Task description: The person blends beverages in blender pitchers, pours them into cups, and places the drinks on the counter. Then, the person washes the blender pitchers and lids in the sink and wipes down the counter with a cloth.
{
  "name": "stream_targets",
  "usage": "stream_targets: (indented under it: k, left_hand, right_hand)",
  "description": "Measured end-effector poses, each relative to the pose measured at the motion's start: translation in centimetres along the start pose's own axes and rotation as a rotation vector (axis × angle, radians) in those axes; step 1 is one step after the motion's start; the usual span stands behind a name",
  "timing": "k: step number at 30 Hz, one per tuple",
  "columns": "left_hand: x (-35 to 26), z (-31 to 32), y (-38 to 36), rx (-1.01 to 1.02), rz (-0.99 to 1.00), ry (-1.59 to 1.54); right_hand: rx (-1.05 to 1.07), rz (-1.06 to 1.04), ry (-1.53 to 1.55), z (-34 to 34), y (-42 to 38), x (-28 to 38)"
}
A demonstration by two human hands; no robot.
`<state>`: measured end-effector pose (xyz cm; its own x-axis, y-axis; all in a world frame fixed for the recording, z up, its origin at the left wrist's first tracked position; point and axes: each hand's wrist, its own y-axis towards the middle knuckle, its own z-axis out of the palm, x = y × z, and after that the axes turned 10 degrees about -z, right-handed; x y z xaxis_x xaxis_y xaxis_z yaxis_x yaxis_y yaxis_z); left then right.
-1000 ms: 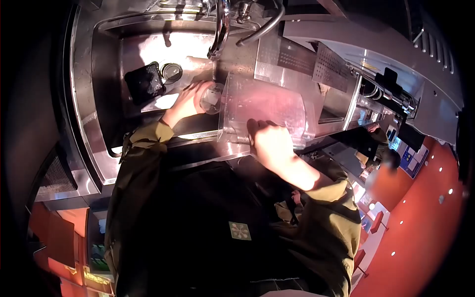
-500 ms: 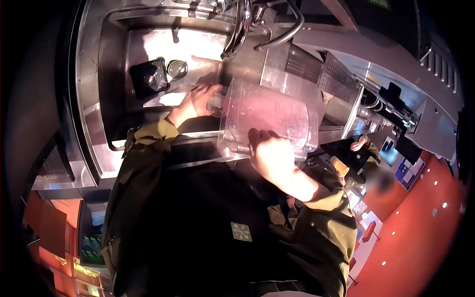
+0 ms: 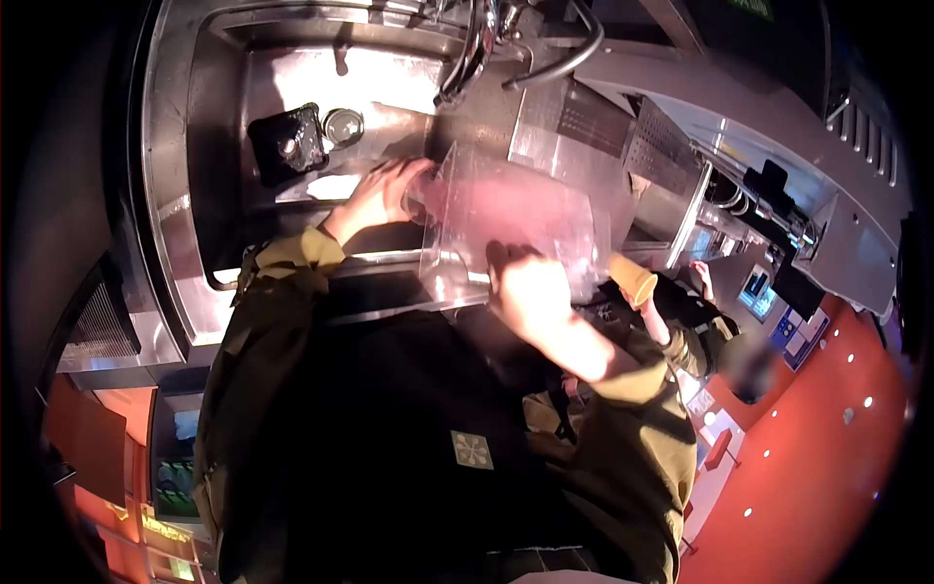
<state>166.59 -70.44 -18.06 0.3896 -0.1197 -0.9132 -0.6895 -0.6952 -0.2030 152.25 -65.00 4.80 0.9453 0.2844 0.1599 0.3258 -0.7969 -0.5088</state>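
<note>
A clear, boxy plastic container [image 3: 520, 209] is held on its side in front of my chest, at the sink's right edge. My left hand [image 3: 381, 192] grips its left end, around a rounded, darker part. Curled against the near side is my right hand [image 3: 530, 292], closed on the container; its fingertips are partly in shadow. Inside the metal sink [image 3: 216, 146] lie a black square piece [image 3: 285, 148] and, touching or close beside it, a round metal ring-like part [image 3: 342, 127].
A chrome faucet [image 3: 475, 54] hangs over the sink's back right. Perforated metal trays [image 3: 593, 127] lie right of it. At the right a co-worker's hand [image 3: 654, 321] holds a yellow cup [image 3: 633, 280]. A ribbed dark panel [image 3: 102, 316] is at left.
The container and both hands have shifted slightly left in view, along with the sink. The co-worker's yellow cup has moved up and left, closer to the container.
</note>
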Motion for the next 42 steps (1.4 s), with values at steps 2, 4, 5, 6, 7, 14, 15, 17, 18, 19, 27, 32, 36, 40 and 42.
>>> stream_targets:
  k: [2, 4, 5, 6, 7, 14, 15, 17, 18, 19, 27, 32, 36, 40, 42]
  left_hand:
    - [0.0, -0.1, 0.2, 0.069, -0.041, -0.048]
    - [0.3, -0.1, -0.1, -0.092, 0.091, 0.017]
    - [0.3, -0.3, 0.0, -0.081, 0.067, 0.031]
    - [0.4, -0.4, -0.1, -0.012, -0.005, 0.006]
    - [0.5, -0.3, -0.2, -0.016, -0.012, -0.048]
    - [0.9, -0.1, 0.3, 0.026, -0.015, -0.021]
    - [1.4, -0.1, 0.7, -0.014, 0.026, -0.032]
    - [1.5, -0.3, 0.7, -0.07, 0.084, -0.009]
    - [1.5, -0.2, 0.7, -0.092, 0.112, -0.001]
    - [1.1, 0.0, 0.5, -0.06, 0.067, -0.025]
    - [0.2, -0.9, 0.0, 0.003, -0.041, -0.07]
    - [1.6, -0.2, 0.4, 0.008, -0.067, -0.078]
    - [0.6, -0.3, 0.4, 0.007, -0.041, -0.018]
    - [0.5, 0.2, 0.2, 0.029, -0.059, -0.021]
    - [1.9, 1.5, 0.8, -0.032, 0.055, -0.031]
  right_hand:
    - [0.124, 0.042, -0.08, -0.8, 0.2, 0.4]
    - [-0.042, -0.004, -0.036, -1.9, 0.1, 1.2]
    - [-0.057, 0.006, -0.002, -2.1, -0.1, 1.3]
    - [-0.063, 0.007, 0.009, -2.1, 0.0, 1.1]
    - [0.007, 0.033, -0.043, -0.5, 0.2, 0.2]
    - [-0.026, 0.032, -0.025, -1.6, -0.1, 1.0]
    - [-0.043, 0.04, -0.02, -1.8, 0.2, 0.9]
    - [-0.06, 0.033, -0.001, -2.3, 0.8, 1.0]
    - [-0.069, 0.033, -0.002, -2.5, 0.6, 1.3]
    - [-0.035, 0.024, 0.001, -2.0, 0.5, 0.9]
    - [0.047, 0.067, 0.013, -1.2, 0.1, -0.1]
    - [-0.026, 0.061, 0.032, -2.3, -0.4, -0.5]
    - [-0.028, 0.015, 0.084, -2.2, -0.7, -1.5]
    - [-0.009, 0.146, 0.12, -2.7, -2.2, -0.9]
    - [-0.028, 0.103, 0.076, -2.4, -1.8, -0.8]
